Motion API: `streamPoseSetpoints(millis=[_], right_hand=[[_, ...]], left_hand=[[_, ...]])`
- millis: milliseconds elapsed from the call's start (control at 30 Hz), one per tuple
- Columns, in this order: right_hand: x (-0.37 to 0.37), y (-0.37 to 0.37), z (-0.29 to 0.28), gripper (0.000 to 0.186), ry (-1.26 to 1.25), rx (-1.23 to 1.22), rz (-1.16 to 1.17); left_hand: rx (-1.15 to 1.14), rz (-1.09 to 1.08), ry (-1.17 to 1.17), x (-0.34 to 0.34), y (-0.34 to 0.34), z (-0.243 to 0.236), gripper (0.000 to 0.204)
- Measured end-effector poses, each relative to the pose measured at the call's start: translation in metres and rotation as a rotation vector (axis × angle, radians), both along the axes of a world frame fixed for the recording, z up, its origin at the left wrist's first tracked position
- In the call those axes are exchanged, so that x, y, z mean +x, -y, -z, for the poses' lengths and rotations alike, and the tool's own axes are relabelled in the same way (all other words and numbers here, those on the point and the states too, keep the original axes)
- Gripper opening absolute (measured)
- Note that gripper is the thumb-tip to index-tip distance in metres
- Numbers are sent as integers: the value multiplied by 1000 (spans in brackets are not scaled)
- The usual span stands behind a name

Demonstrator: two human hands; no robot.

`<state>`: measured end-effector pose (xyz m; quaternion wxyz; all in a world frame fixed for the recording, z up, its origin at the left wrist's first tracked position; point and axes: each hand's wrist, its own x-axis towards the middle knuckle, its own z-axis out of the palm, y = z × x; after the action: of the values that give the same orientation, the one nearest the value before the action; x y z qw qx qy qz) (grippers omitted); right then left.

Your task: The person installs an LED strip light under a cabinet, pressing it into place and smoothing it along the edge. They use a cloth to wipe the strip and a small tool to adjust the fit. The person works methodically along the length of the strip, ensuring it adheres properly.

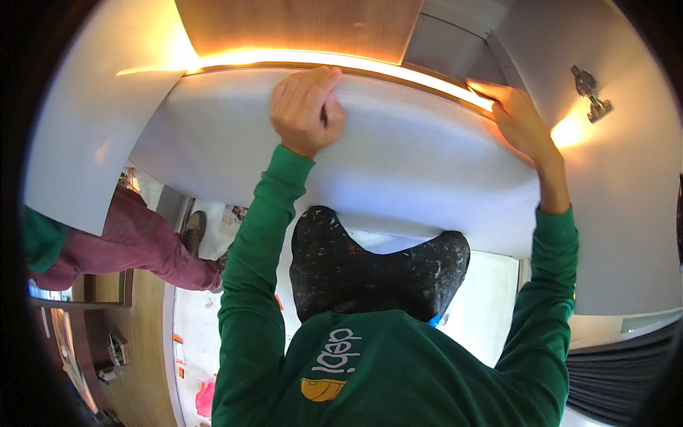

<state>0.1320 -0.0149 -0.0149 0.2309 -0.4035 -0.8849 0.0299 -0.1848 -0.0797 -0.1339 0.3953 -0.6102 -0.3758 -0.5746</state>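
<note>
A glowing LED light strip (306, 58) runs in a long curve along the top edge of a white panel (398, 160) in front of me. Curled closed, my left hand (306, 110) rests its knuckles against that edge, just under the strip. Whether anything is inside its fingers is hidden. Farther right, my right hand (518, 117) closes on the strip's right end, with a finger reaching over the lit part and the rest of the fingers partly hidden behind the edge.
Behind the strip stands a wood-grain board (299, 28). A metal hinge (590, 92) sticks out from the white side wall at right. On the left, a person in maroon trousers (153, 235) is beside a white door panel (96, 128). A dark curtain (626, 373) hangs at lower right.
</note>
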Motion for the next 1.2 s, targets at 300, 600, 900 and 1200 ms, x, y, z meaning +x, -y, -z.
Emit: streamPoseSetpoints(millis=[300,600,900,1200], right_hand=[[-22,-18,13,42,23,130,-60],[-42,-15,12,50,74,126,-242],[-52,-20,14,51,94,52,-54],[-9,-33,24,81,-163,-346,-287]], left_hand=[[-37,84,-39,-10,5,-1,29],[-23,42,-50,-8,2,2,33],[59,43,-39,-8,-2,3,38],[40,97,-73,-5,-26,27,31]])
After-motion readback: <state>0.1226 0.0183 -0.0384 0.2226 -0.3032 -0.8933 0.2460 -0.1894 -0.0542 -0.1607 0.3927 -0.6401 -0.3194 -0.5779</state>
